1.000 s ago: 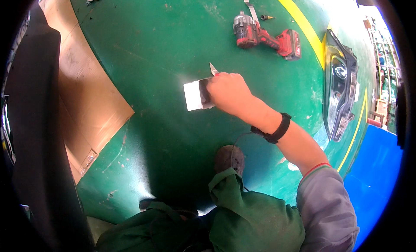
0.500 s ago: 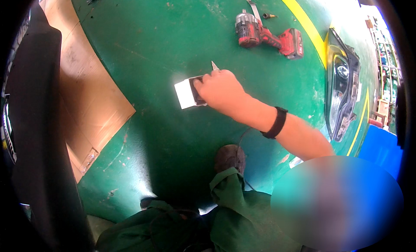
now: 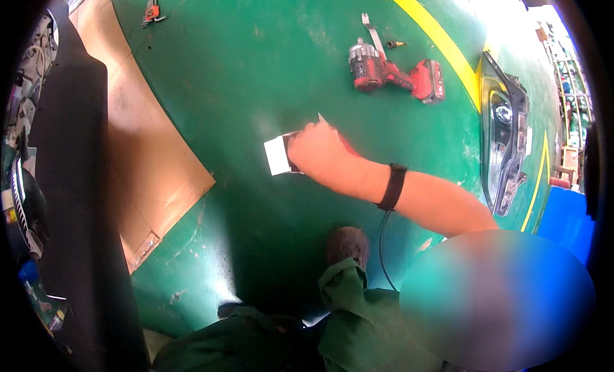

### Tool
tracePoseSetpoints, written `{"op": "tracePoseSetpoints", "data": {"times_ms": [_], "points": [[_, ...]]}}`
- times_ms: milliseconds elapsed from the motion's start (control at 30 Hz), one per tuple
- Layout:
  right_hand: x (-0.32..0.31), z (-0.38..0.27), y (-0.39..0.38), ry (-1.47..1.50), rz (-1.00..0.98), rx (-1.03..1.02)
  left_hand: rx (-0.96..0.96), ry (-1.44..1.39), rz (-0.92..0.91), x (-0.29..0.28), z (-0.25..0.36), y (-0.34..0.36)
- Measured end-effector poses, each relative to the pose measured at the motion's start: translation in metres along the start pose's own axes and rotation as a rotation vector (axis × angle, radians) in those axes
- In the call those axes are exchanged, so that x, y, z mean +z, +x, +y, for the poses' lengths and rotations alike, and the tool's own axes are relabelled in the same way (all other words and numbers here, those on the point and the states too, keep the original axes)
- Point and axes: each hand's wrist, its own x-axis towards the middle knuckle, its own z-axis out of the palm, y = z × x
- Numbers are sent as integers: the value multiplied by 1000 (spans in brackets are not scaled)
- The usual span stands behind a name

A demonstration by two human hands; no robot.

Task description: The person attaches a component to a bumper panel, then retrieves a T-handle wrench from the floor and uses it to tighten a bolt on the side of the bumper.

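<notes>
- White box (image 3: 277, 156), on or just above green floor (image 3: 256, 71); right hand (image 3: 316, 147) at its mouth, probably steadying it; whether clamped, I cannot tell;
- left hand, unseen;
- impact wrench (image 3: 398, 77), apart, presumably leaving room.

floor (image 3: 256, 84): smooth, glossy | sheet (image 3: 153, 155): matt cardboard | box (image 3: 277, 156): smooth paper card | power tool (image 3: 398, 78): plastic body, metal nose | headlight (image 3: 501, 137): glossy clear plastic | trousers (image 3: 358, 321): matt cloth

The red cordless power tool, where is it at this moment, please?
In the head view, the power tool lies upper right on the green floor, beside a forked metal bar and left of the yellow stripe.
</notes>
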Motion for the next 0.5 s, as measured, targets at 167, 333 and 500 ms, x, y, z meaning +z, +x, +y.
{"op": "tracePoseSetpoints", "data": {"times_ms": [167,333,500], "points": [[7,0,8,0,-107,7,16,41,-5,4,6,3],[2,7,6,-7,-133,-21,-8,-81,-6,13,18,8],[4,3,4,-53,-129,-109,-64,-104,-46,17,31,14]]}}
